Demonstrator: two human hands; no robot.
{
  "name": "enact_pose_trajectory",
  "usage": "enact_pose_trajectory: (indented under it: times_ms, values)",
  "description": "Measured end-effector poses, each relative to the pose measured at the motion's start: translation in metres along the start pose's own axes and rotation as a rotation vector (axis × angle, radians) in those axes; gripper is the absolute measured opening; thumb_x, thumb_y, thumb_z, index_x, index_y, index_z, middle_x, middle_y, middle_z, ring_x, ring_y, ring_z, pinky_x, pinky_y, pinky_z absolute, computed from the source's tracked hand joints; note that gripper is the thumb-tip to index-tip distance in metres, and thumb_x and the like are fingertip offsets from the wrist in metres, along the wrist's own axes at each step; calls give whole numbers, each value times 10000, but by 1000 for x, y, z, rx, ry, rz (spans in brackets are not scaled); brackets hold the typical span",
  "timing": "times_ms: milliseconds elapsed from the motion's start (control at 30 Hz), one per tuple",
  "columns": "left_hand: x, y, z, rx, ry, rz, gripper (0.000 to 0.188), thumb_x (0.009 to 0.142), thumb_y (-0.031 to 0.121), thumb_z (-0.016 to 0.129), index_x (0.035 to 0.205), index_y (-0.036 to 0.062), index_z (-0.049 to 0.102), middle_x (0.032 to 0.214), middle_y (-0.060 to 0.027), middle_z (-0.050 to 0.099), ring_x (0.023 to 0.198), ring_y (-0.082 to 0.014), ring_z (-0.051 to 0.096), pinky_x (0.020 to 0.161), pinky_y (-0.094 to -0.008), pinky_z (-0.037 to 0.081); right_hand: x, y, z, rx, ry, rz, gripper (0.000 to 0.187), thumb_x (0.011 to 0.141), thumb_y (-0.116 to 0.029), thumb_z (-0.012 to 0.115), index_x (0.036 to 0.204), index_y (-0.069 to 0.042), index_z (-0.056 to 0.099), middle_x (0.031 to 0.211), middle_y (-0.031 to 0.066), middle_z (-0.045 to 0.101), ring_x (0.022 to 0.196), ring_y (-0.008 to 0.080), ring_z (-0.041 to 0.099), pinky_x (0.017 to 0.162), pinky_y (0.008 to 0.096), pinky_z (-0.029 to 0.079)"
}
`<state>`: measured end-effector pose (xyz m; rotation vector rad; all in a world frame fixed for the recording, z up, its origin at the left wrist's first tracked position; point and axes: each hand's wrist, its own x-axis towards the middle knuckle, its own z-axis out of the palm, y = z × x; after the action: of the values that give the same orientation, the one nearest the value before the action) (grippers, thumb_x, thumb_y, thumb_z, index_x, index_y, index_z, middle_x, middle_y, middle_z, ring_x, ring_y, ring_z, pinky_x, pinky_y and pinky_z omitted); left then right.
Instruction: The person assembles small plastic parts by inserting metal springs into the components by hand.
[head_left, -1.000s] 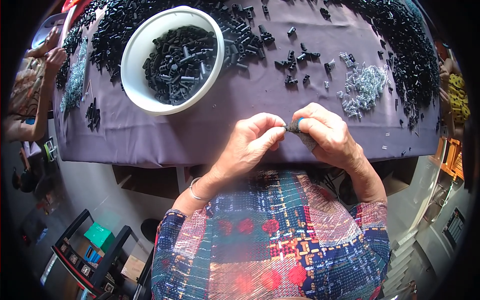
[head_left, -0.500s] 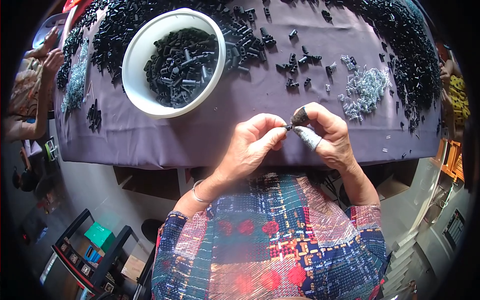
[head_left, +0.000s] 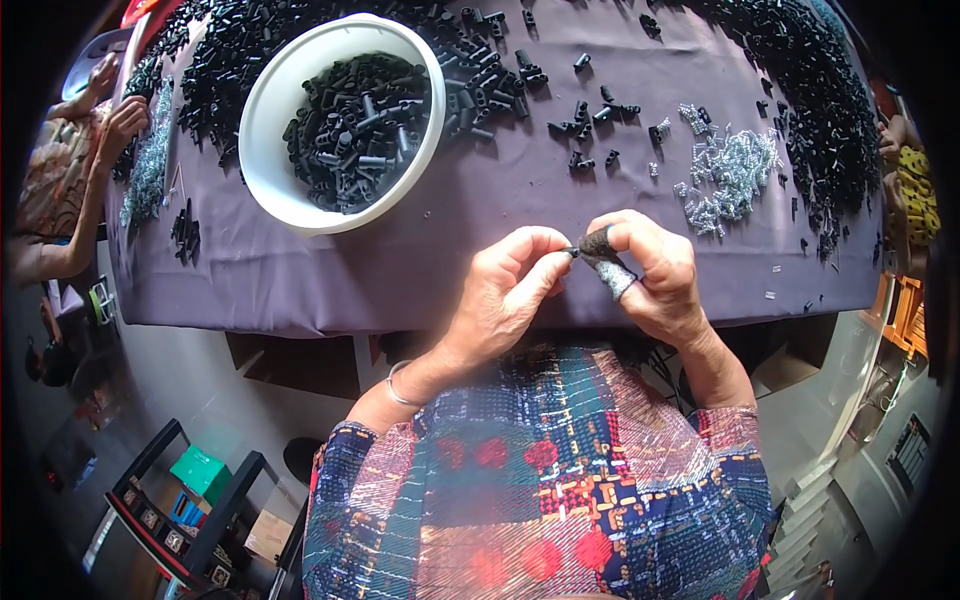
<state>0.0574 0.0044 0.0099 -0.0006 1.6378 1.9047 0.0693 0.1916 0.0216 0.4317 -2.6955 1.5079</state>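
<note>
Above the near edge of the cloth-covered table [head_left: 400, 275], both my hands meet fingertip to fingertip. My left hand [head_left: 515, 285] pinches a small black plastic part [head_left: 572, 252] between thumb and forefinger. My right hand [head_left: 655, 270], with dark and grey coverings on its thumb and forefinger, is closed at the other end of that part. Whether it also holds a separate tiny piece is hidden by the fingers. Beyond my left hand stands a white bucket [head_left: 270, 190], tilted in view, with many black tubular parts [head_left: 365, 135] inside.
A pile of small clear or silvery springs [head_left: 730, 175] lies right of my hands. Loose black parts [head_left: 580, 125] are scattered beyond them, with large black heaps [head_left: 820, 130] at the far right and far left. Another person's hands [head_left: 120, 125] are at the left edge.
My right thumb and forefinger have come together against the part, where they were spread apart before. My left hand keeps its pinch. The person at the left has moved a hand slightly.
</note>
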Motion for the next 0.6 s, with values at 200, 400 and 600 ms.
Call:
enact_pose_trajectory:
  times_ms: [200,400,600]
  values:
    - [-1,1,-2,83,-8,9,137,923,92,587,1015,-7,610,802,13,603,711,-49,544,656,-205,466,8,2,-7,-47,-99,-93,224,634,124,604,806,2,531,851,136,632,726,282,632,633,311,503]
    - [2,-3,1,69,37,35,116,925,79,577,1006,0,603,795,6,597,702,-50,547,639,-206,473,15,2,-5,-99,-105,-140,199,654,110,624,799,5,537,845,135,635,719,264,634,637,304,502]
    - [2,-4,1,-82,36,-3,118,934,85,572,1007,-3,596,818,7,606,728,-58,572,665,-201,479,4,5,3,129,-18,66,175,702,78,650,853,7,596,860,110,656,755,212,651,685,294,511]
